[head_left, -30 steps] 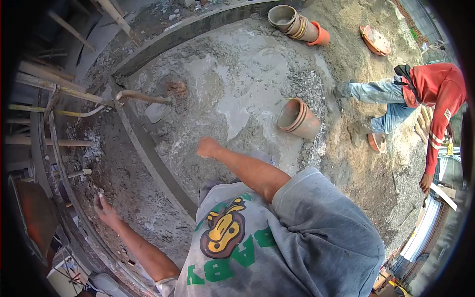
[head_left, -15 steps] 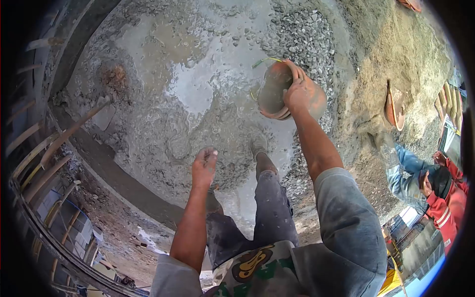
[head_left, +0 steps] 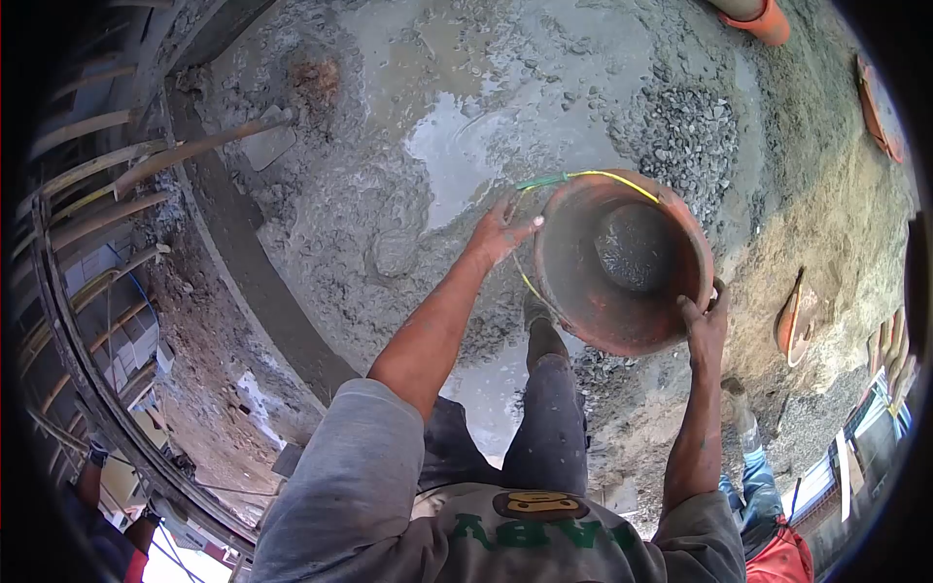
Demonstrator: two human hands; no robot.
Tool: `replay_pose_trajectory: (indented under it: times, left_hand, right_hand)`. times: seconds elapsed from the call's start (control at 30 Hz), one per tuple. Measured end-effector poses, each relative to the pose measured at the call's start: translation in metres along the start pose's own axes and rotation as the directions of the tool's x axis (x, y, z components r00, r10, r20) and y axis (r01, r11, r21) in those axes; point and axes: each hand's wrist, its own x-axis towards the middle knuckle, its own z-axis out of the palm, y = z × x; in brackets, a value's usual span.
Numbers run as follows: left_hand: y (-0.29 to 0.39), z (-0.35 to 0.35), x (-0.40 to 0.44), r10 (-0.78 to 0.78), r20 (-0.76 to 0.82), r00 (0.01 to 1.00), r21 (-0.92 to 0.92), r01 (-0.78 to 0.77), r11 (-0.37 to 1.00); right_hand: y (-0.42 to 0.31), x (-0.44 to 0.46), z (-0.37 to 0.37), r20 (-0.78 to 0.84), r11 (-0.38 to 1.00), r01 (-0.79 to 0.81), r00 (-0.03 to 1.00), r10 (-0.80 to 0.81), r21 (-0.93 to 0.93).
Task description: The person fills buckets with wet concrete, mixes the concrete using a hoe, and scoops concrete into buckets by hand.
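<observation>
A round orange-brown bucket (head_left: pixel 607 311), smeared with grey, is tilted so that its mouth faces me. Dark, wet-looking residue shows at its bottom. My right hand (head_left: pixel 708 319) grips the bucket's right rim, thumb on the inside. On the left, my left hand (head_left: pixel 498 236) has its fingers apart, the thumb tip close to the rim; whether it touches is unclear. A thin yellow and green handle (head_left: pixel 622 178) runs along the upper rim and hangs loose at the left. Below the bucket spreads wet grey concrete mix (head_left: pixel 389 194).
Gravel (head_left: pixel 685 146) is heaped beyond the bucket. An orange bucket (head_left: pixel 763 21) is tipped at the top right, with more orange containers (head_left: pixel 797 325) on the sandy right side. A wooden pole (head_left: pixel 194 151) juts in from the left. A co-worker in red (head_left: pixel 782 554) is at lower right.
The bucket has come closer and its mouth has turned toward me. My right hand has shifted to its right rim. My left hand has risen from low down to the bucket's left side.
</observation>
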Motion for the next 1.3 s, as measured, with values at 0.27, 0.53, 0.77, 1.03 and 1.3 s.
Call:
replay_pose_trajectory:
  times: [0.27,0.53,0.77,1.03,1.3]
  left_hand:
    - [-0.001,-0.091,-0.004,-0.033,-0.476,0.879,-0.136,-0.036,0.990]
    - [-0.078,-0.119,0.031,0.038,-0.274,0.961,-0.282,-0.118,0.952]
    - [-0.249,-0.150,0.090,-0.144,-0.134,0.980,-0.469,0.065,0.881]
    - [-0.413,-0.188,-0.072,-0.198,-0.307,0.931,-0.834,-0.163,0.527]
    - [-0.402,-0.279,-0.275,-0.456,-0.301,0.838,-0.853,-0.023,0.521]
  right_hand:
    - [-0.013,-0.003,0.162,0.560,0.834,-0.547,0.716,0.418,0.076]
    - [-0.091,0.068,0.344,-0.016,0.979,0.200,0.980,-0.201,-0.032]
    - [-0.082,0.068,0.479,0.152,0.856,0.377,0.926,-0.345,-0.353]
    - [-0.052,-0.092,0.576,0.441,0.637,0.705,0.701,-0.560,-0.311]
    - [-0.033,-0.283,0.609,0.684,0.802,0.536,0.689,-0.238,-0.261]
